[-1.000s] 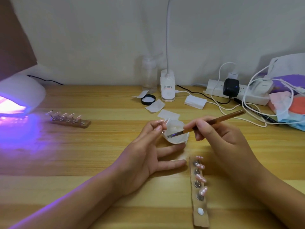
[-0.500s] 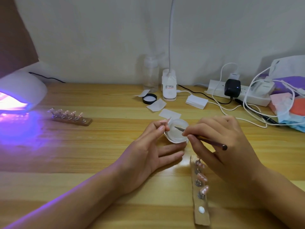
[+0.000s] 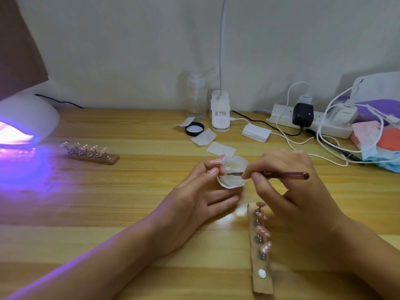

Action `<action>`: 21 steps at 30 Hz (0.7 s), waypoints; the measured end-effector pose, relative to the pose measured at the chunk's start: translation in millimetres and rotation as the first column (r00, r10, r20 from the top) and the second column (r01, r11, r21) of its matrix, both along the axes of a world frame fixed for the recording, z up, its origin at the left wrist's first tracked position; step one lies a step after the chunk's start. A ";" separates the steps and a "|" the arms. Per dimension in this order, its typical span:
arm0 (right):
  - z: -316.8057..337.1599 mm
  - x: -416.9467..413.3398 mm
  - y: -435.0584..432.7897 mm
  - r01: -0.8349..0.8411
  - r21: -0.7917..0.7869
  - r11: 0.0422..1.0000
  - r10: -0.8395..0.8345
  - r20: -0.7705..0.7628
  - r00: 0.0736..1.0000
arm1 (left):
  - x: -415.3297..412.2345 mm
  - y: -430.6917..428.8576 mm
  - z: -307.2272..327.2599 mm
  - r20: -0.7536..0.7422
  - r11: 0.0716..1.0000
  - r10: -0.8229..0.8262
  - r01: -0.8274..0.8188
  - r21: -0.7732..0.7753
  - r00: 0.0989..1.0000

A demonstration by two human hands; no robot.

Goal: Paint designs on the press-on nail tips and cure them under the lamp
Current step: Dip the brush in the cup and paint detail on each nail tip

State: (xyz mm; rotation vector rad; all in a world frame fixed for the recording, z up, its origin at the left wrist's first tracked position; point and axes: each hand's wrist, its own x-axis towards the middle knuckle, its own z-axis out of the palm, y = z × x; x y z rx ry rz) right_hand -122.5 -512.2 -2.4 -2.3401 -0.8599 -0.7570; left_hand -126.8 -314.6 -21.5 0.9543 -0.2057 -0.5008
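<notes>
Head view over a wooden table (image 3: pixel 108 202): a person's left hand (image 3: pixel 194 198) pinches the left rim of a small clear pot (image 3: pixel 234 180) between thumb and forefinger, its other fingers stretched flat on the wood. The right hand (image 3: pixel 287 191) grips a thin brown brush (image 3: pixel 283 174) near its metal collar, the tip lying across the pot's open mouth and the handle pointing right. Just below the right hand, a cardboard strip (image 3: pixel 263 284) runs toward the viewer, carrying a row of pink nail tips (image 3: pixel 263 230) on small metal stands. The nearest spot on the strip holds a white blob, and the farthest tips are partly hidden by the hand. Well apart, at the far left, a white curing lamp (image 3: pixel 28 118) glows purple and throws violet light over the tabletop. A second holder (image 3: pixel 93 155), a wooden bar with a row of more tips, sits near the lamp's opening, outside it. Along the back wall stand a clear plastic bottle (image 3: pixel 195 98) and the white base of a desk lamp (image 3: pixel 220 113), with a black lid (image 3: pixel 194 129) and several white paper squares (image 3: pixel 203 137) lying in front of them. At right, a white power strip (image 3: pixel 281 116) holds a black adapter (image 3: pixel 302 114), white cables (image 3: pixel 287 137) loop across the wood, and a blue face mask (image 3: pixel 381 158) lies at the edge of a pile.
</notes>
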 end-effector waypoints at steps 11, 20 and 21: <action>1.4 6.6 -15.0 0.125 0.681 0.721 0.146 -0.326 0.934 | 2.1 3.6 3.1 -0.109 0.998 0.033 -0.039 -0.051 0.994; -4.0 14.8 -24.0 0.281 0.723 0.631 0.165 -0.479 0.862 | 1.1 -3.6 -3.0 0.014 0.951 0.293 -0.293 0.100 0.956; -4.4 14.8 -24.1 0.290 0.726 0.624 0.171 -0.489 0.855 | 0.2 -4.1 -3.3 0.039 0.941 0.313 -0.316 0.124 0.949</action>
